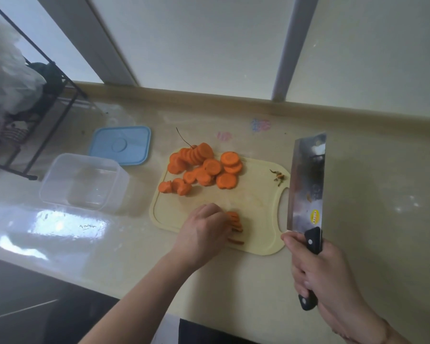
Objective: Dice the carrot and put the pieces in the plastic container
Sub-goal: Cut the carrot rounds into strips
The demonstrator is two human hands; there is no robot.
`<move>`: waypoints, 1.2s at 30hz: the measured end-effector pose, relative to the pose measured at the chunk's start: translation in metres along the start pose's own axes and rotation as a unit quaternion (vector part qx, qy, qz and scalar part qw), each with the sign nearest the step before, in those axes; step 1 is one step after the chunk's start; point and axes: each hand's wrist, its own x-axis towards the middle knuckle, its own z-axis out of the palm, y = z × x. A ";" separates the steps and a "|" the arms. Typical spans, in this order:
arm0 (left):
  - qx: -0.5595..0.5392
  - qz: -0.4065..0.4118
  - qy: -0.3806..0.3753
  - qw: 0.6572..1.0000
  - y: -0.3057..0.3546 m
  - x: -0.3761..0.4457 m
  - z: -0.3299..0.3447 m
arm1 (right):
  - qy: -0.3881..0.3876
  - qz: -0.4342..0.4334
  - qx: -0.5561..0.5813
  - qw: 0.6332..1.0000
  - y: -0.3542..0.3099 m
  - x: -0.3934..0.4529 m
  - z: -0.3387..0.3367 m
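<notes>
Black-handled cleaver (307,184) was gripped upright by the right hand (330,276); the left hand (204,229), fingers curled, steadied carrot strips (235,220) on the cream plastic cutting board (258,234). Beyond its knuckles lay uncut round carrot slices (204,167); farther left, the clear plastic container (83,181) held nothing. Dicing appeared barely begun.

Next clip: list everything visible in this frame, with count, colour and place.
carrot slices: many, orange, piled on the board's far half
carrot strips: a few, orange, near edge of the board, under the left fingertips
cutting board: one, pale yellow, centre of the counter
trimmings: small bits, brownish, board's far right corner
container: one, clear, no carrot inside, left of the board
lid: one, blue, behind the container
rack: one, black, far left
cleaver: one, steel with black handle, raised right of the board
left hand: steadies the strips
right hand: grip on the cleaver handle
</notes>
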 end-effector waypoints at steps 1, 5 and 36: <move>-0.006 0.003 0.010 1.000 0.001 -0.001 -0.001 | 0.000 0.001 0.002 1.000 0.000 0.000 0.000; 0.045 0.092 -0.032 0.994 0.002 -0.008 0.000 | 0.000 0.004 0.002 1.000 -0.002 -0.002 -0.002; -0.004 -0.030 0.007 0.999 0.005 -0.009 0.017 | -0.104 0.052 -0.247 0.962 0.011 0.008 -0.018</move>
